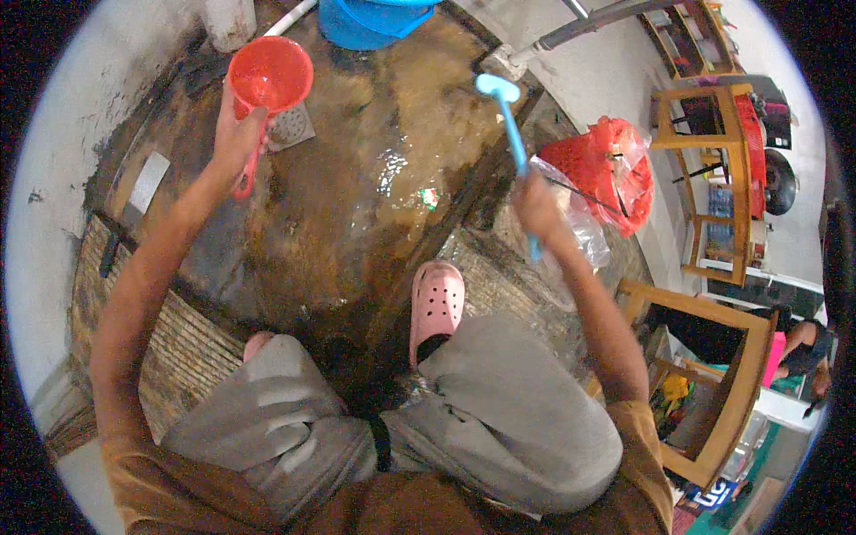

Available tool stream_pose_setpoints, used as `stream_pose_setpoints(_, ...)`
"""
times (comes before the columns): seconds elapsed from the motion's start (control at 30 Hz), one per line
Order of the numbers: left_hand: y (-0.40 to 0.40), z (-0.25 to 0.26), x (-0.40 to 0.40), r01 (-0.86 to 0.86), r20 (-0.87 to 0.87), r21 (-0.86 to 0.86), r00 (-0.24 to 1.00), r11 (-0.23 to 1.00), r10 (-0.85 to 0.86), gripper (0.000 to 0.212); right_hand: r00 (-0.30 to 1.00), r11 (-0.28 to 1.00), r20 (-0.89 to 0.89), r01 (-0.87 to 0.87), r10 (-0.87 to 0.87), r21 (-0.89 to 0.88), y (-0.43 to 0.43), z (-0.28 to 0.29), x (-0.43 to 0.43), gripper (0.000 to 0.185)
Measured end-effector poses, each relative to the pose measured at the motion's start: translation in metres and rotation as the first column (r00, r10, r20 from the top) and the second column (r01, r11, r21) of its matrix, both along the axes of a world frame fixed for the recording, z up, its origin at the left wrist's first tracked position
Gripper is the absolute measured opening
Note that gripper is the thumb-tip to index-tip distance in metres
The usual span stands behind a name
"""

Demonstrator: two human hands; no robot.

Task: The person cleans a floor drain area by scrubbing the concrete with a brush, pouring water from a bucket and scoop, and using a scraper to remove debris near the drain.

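Note:
My left hand (241, 137) grips the handle of a red plastic dipper (271, 73) at the upper left. The dipper's round bowl faces up at me; I cannot tell whether it holds water. Held above the floor on the right is a light blue long-handled brush (511, 127), with my right hand (540, 208) closed around its handle, slightly blurred. The brush head points away from me. Below both hands lies a wet, brown-stained floor (321, 221) with glints of water. A square drain cover (291, 127) is partly hidden behind the dipper and left hand.
A blue bucket (368, 27) stands at the far edge beside a white pipe (291, 17). Right of the wet floor are a red bag-lined bin (602, 174) and clear plastic (592, 244). Wooden furniture (695, 374) and a person (799, 354) appear farther right.

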State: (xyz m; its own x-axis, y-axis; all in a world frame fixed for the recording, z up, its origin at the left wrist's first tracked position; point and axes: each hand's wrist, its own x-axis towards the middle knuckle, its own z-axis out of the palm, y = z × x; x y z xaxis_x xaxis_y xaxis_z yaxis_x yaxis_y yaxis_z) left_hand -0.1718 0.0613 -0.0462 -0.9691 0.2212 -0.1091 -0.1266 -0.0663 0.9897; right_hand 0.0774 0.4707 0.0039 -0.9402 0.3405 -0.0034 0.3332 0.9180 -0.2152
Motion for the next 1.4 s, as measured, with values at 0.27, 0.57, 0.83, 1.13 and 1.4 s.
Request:
stream_pose_setpoints(0.27,-0.002,0.015,0.013,0.029,0.085,-0.072,0.996,0.997,-0.023,0.078,0.636,0.466,0.684,-0.756,0.358,0.459,0.109,-0.078,-0.081,0.006)
stream_pose_setpoints(0.57,0.017,0.008,0.019,0.085,0.077,0.080,0.993,0.993,-0.091,0.079,0.542,0.605,0.284,-0.763,0.791,-0.227,0.129,-0.099,0.014,0.018)
stream_pose_setpoints(0.83,0.009,0.014,0.013,0.106,0.019,0.035,0.994,0.994,-0.107,0.077,0.617,0.711,0.712,0.330,0.335,-0.621,-0.096,0.058,0.088,0.029)
stream_pose_setpoints(1.13,0.047,0.062,-0.018,0.028,-0.124,0.058,0.992,0.998,-0.020,0.085,0.443,0.857,0.783,0.059,0.436,-0.511,-0.151,0.107,0.107,0.035)
stream_pose_setpoints(1.4,0.150,0.096,-0.138,-0.096,-0.706,-0.174,0.706,0.980,-0.056,0.064,0.491,0.659,0.634,0.149,0.598,-0.738,-0.101,0.114,0.059,0.039)
